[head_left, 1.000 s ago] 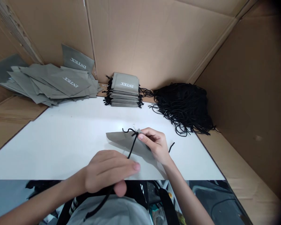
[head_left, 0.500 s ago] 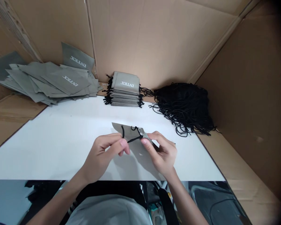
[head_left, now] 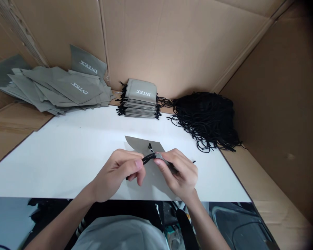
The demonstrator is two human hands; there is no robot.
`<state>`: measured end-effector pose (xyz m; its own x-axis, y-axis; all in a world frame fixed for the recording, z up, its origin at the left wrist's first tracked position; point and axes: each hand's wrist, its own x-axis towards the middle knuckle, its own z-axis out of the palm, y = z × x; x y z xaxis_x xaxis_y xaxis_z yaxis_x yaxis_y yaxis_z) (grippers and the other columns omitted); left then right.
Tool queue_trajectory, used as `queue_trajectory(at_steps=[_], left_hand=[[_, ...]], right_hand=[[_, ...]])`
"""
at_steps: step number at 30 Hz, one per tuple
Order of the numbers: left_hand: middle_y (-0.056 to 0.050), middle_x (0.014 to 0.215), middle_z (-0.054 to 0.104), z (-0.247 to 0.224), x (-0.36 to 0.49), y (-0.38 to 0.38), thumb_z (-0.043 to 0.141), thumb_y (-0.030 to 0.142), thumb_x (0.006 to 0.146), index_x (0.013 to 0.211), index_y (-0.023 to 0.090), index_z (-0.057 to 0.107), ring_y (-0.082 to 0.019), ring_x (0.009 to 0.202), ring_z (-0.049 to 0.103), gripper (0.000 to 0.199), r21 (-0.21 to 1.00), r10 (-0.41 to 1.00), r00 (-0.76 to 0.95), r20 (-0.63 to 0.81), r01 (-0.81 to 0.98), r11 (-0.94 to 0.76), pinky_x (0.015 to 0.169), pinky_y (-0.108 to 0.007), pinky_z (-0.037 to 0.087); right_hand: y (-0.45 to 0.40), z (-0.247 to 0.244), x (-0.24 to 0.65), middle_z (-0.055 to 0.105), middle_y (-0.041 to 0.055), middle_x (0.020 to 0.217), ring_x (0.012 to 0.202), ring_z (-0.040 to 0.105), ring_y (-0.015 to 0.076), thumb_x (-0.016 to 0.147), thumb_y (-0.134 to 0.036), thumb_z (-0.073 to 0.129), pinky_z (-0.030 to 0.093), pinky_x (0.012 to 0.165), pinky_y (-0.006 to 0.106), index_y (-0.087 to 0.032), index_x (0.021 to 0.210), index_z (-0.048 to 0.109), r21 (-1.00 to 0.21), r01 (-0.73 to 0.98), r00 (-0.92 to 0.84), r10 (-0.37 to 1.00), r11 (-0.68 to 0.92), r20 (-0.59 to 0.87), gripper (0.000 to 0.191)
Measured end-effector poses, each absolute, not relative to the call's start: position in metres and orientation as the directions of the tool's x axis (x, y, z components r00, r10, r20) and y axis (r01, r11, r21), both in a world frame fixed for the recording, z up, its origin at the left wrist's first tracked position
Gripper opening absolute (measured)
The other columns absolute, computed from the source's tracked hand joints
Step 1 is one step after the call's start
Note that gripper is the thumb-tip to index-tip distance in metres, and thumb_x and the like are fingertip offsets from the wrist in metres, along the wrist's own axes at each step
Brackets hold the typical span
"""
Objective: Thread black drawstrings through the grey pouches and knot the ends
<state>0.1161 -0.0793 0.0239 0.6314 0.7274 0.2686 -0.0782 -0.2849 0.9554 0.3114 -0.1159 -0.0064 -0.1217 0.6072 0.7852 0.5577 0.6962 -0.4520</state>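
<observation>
Head view: left hand [head_left: 117, 173] pinching thin black cord [head_left: 148, 158] between thumb and forefinger, remaining fingers curled under. Right hand [head_left: 179, 172] closed on flat grey fabric pouch [head_left: 141, 143] at its near corner, fingertips pressed together just beside the left pinch. Pouch resting on white tabletop [head_left: 67, 152]. Beyond the grip: neat stack of grey printed pouches [head_left: 141, 99], black cord heap [head_left: 206, 116] to its right, loose grey pouches [head_left: 57, 90] far left.

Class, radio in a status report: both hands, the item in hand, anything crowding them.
Left hand pinching black cord. Right hand gripping grey pouch at the cord. White table around them bare; cord pile well back.
</observation>
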Motion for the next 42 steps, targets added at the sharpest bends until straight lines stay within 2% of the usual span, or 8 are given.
queue_trajectory(at_steps=[5, 9, 12, 16, 23, 28, 33, 42], left_hand=[[-0.002, 0.053, 0.052, 0.016, 0.115, -0.082, 0.042, 0.027, 0.096, 0.062, 0.018, 0.071, -0.013, 0.052, 0.047, 0.046, 0.933, 0.827, 0.447, 0.341, -0.051, -0.357, 0.051, -0.028, 0.039], [-0.001, 0.072, 0.067, 0.012, 0.116, -0.08, 0.046, 0.03, 0.098, 0.091, 0.025, 0.079, -0.014, 0.07, 0.06, 0.034, 0.913, 0.909, 0.174, 0.379, 0.088, -0.398, 0.065, -0.025, 0.048], [0.001, 0.081, 0.074, 0.011, 0.12, -0.079, 0.06, 0.033, 0.093, 0.108, 0.029, 0.076, -0.014, 0.075, 0.066, 0.022, 0.914, 0.927, 0.072, 0.369, 0.153, -0.376, 0.073, -0.025, 0.053], [0.003, 0.082, 0.076, 0.009, 0.127, -0.082, 0.066, 0.024, 0.09, 0.131, 0.029, 0.062, -0.012, 0.07, 0.069, 0.041, 0.856, 0.872, 0.094, 0.48, 0.168, -0.489, 0.067, -0.023, 0.057], [0.002, 0.085, 0.076, 0.001, 0.142, -0.092, 0.069, 0.012, 0.086, 0.092, 0.022, 0.073, -0.012, 0.073, 0.07, 0.013, 0.64, 0.675, 0.045, 0.736, 0.277, -0.717, 0.067, -0.022, 0.057], [0.002, 0.08, 0.076, -0.004, 0.149, -0.102, 0.074, 0.006, 0.08, 0.092, 0.021, 0.069, -0.012, 0.067, 0.07, 0.02, 0.529, 0.539, -0.087, 0.838, 0.376, -0.761, 0.061, -0.022, 0.06], [0.002, 0.076, 0.076, -0.001, 0.151, -0.102, 0.079, 0.006, 0.073, 0.094, 0.02, 0.066, -0.013, 0.061, 0.07, 0.029, 0.36, 0.379, -0.051, 0.924, 0.453, -0.816, 0.057, -0.023, 0.062], [-0.001, 0.072, 0.076, -0.001, 0.149, -0.099, 0.08, 0.001, 0.07, 0.088, 0.015, 0.066, -0.013, 0.061, 0.071, 0.027, 0.304, 0.331, -0.034, 0.943, 0.494, -0.815, 0.058, -0.019, 0.063]], right_hand=[[-0.114, -0.006, 0.311, 0.073, 0.0056, 0.081, 0.066, 0.063, 0.0172, 0.088, -0.008, 0.064, 0.05, 0.057, 0.031, -0.02, 0.098, 0.066, -0.446, 0.575, -0.091, 0.595, 0.686, 0.798, 0.015], [-0.113, -0.008, 0.311, 0.071, 0.0048, 0.079, 0.064, 0.059, 0.0159, 0.087, -0.005, 0.064, 0.048, 0.057, 0.031, -0.019, 0.096, 0.064, -0.468, 0.552, -0.076, 0.601, 0.69, 0.796, 0.017], [-0.114, -0.009, 0.31, 0.071, 0.0049, 0.081, 0.066, 0.06, 0.0162, 0.087, -0.005, 0.064, 0.049, 0.058, 0.031, -0.02, 0.098, 0.064, -0.483, 0.535, -0.071, 0.607, 0.693, 0.792, 0.019], [-0.114, -0.01, 0.308, 0.071, 0.0048, 0.082, 0.067, 0.061, 0.0159, 0.086, -0.003, 0.064, 0.049, 0.058, 0.031, -0.02, 0.098, 0.064, -0.49, 0.529, -0.055, 0.605, 0.693, 0.795, 0.021], [-0.116, -0.015, 0.303, 0.072, 0.005, 0.084, 0.068, 0.061, 0.0161, 0.085, -0.004, 0.065, 0.049, 0.059, 0.031, -0.02, 0.099, 0.064, -0.481, 0.552, -0.027, 0.591, 0.681, 0.806, 0.022], [-0.116, -0.017, 0.3, 0.073, 0.0064, 0.086, 0.069, 0.063, 0.017, 0.085, -0.003, 0.066, 0.051, 0.06, 0.032, -0.02, 0.1, 0.063, -0.485, 0.553, -0.007, 0.586, 0.678, 0.811, 0.022], [-0.115, -0.015, 0.297, 0.073, 0.0073, 0.084, 0.067, 0.063, 0.0171, 0.086, -0.005, 0.064, 0.052, 0.057, 0.031, -0.019, 0.1, 0.064, -0.451, 0.565, -0.029, 0.564, 0.691, 0.826, 0.02], [-0.115, -0.019, 0.297, 0.074, 0.0078, 0.085, 0.068, 0.064, 0.0173, 0.087, -0.005, 0.064, 0.052, 0.057, 0.031, -0.019, 0.101, 0.065, -0.448, 0.569, -0.034, 0.564, 0.69, 0.825, 0.02]])
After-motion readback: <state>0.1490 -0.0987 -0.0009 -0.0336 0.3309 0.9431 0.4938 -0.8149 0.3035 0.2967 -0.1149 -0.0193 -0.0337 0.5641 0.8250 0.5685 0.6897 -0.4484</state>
